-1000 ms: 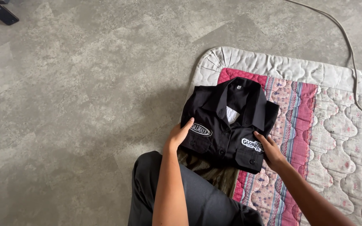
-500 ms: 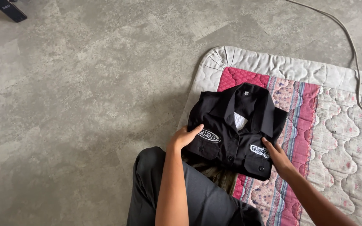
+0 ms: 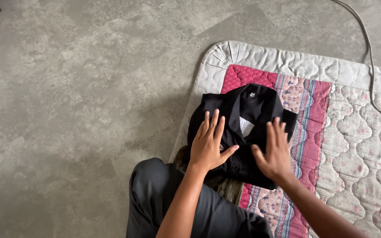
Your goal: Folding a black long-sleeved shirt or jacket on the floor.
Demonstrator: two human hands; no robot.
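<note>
Both hands flat, fingers spread, gripping nothing: left hand (image 3: 209, 143) and right hand (image 3: 275, 152) press on the folded black shirt (image 3: 248, 110), which lies centre frame on the left edge of the quilt (image 3: 353, 132) over grey floor (image 3: 76, 97), cable (image 3: 367, 39) upper right.

- The grey mottled floor (image 3: 76, 97) is carrying a quilted mat (image 3: 358, 132) with a white border and pink patterned middle.
- A folded black shirt (image 3: 248, 110) is lying on the mat.
- A pale cable (image 3: 367, 48) is trailing across the floor.
</note>
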